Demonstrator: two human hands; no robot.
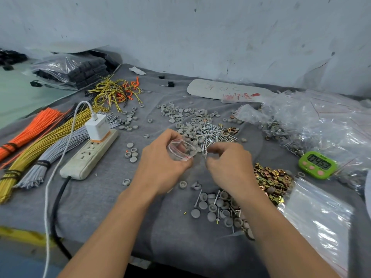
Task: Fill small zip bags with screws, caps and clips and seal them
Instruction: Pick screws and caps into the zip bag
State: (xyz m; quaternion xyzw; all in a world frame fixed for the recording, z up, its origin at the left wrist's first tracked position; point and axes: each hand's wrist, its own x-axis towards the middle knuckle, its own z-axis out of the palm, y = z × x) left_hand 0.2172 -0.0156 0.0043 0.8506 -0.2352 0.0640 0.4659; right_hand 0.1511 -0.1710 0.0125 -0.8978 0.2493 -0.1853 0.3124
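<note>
One clear red-striped zip bag (pixel 182 149) at frame centre, pinched by left hand (pixel 160 165) fingers; right hand (pixel 228 165) fingers curl together, their contents blurred.

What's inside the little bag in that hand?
A few grey caps show through the clear little bag held by the left hand. Fingers cover part of it, so anything else inside stays hidden.

What we cannot make out

Our right hand (pixel 228 163) is motion-blurred, so its grip is unclear; our left hand (pixel 160 163) covers part of the zip bag (pixel 181 150); the stack of empty bags (pixel 321 223) runs off the right edge.
</note>
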